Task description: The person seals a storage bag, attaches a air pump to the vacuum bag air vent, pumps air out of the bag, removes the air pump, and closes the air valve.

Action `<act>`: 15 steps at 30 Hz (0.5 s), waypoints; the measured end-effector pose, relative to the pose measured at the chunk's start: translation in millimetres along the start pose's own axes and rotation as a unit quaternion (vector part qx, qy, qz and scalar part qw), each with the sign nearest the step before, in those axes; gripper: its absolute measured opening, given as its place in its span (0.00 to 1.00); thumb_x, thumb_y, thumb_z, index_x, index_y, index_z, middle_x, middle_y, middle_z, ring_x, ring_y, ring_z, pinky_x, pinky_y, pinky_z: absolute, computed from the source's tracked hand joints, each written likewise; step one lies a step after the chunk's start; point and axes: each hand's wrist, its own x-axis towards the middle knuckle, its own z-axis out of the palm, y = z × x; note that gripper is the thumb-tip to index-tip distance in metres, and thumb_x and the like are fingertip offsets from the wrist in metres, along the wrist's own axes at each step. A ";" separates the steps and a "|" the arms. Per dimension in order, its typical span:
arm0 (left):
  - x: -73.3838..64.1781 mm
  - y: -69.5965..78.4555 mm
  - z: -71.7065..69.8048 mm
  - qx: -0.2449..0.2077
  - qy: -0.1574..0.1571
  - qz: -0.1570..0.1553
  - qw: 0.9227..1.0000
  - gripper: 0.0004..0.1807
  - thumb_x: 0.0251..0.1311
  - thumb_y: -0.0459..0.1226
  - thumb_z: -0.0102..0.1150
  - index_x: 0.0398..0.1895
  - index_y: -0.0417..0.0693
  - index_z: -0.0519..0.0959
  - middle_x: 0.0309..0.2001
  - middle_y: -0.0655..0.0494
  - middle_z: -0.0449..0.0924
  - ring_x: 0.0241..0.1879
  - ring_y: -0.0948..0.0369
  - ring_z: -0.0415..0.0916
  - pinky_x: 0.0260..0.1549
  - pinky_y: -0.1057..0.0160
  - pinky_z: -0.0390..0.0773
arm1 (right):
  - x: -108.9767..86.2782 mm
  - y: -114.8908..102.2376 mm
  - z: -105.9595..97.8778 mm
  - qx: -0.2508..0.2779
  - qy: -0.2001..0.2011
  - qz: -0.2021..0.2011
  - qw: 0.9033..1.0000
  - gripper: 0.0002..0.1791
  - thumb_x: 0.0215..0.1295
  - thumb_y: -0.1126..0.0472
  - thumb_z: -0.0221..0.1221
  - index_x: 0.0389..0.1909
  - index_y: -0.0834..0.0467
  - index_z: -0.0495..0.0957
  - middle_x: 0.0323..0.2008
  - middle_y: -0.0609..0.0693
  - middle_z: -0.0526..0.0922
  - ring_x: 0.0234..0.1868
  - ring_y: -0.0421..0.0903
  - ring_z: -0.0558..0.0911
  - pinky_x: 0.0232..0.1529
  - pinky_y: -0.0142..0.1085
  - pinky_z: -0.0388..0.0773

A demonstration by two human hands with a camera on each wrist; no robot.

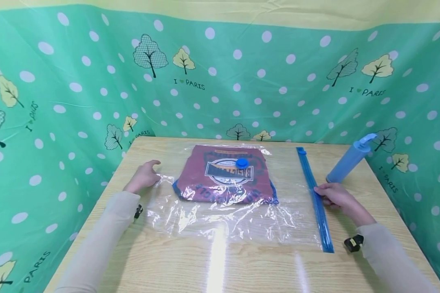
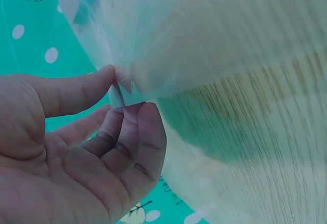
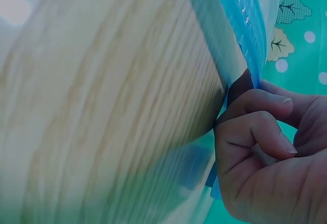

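Left hand (image 1: 144,177) pinches clear plastic bag (image 1: 242,224) near left edge of surface (image 1: 168,268); right hand (image 1: 335,195) pinches blue plastic zip strip (image 1: 321,219); folded maroon printed garment (image 1: 194,177) inside.

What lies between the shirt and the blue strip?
In the head view, only clear bag lies between the shirt and the strip, with the table showing through.

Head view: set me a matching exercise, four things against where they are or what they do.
1. Blue pump
2. Round blue cap
3. Left hand
4. Right hand

A. Pinches the blue strip
B. Sits over the folded maroon garment
C. Stands near the right edge of the table
D. Pinches the clear plastic bag

Pairs: 1-C, 2-B, 3-D, 4-A
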 end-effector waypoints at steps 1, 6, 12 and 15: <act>0.7 0.6 0.6 -0.001 -0.001 0.001 1.000 0.40 0.58 0.25 0.60 0.76 0.27 0.61 0.35 0.42 0.80 0.33 0.51 0.77 0.36 0.54 0.80 | -0.2 0.3 -1.0 -0.001 0.002 -0.001 1.000 0.18 0.84 0.53 0.52 0.47 0.65 0.79 0.25 0.47 0.72 0.28 0.46 0.73 0.27 0.36 0.68; 3.3 1.7 2.6 -0.008 -0.012 -0.006 1.000 0.40 0.61 0.25 0.62 0.77 0.28 0.60 0.42 0.37 0.81 0.41 0.47 0.79 0.46 0.46 0.81 | -1.0 1.9 -3.7 -0.009 0.013 -0.002 1.000 0.20 0.84 0.52 0.51 0.49 0.67 0.79 0.26 0.48 0.73 0.29 0.47 0.73 0.28 0.36 0.68; 4.3 -1.1 2.9 -0.027 -0.034 -0.037 0.998 0.41 0.67 0.31 0.63 0.77 0.24 0.55 0.46 0.35 0.80 0.41 0.48 0.79 0.53 0.43 0.79 | -4.3 -2.5 -0.1 -0.041 0.050 -0.018 0.998 0.24 0.84 0.53 0.51 0.57 0.74 0.75 0.32 0.53 0.77 0.33 0.49 0.75 0.30 0.37 0.72; 4.5 -4.2 3.2 -0.039 -0.047 -0.047 0.997 0.40 0.69 0.33 0.61 0.76 0.21 0.54 0.42 0.39 0.81 0.37 0.52 0.79 0.49 0.48 0.81 | -7.1 -9.8 5.1 -0.099 0.097 -0.064 0.988 0.24 0.83 0.56 0.52 0.58 0.77 0.73 0.38 0.61 0.80 0.36 0.53 0.78 0.32 0.39 0.77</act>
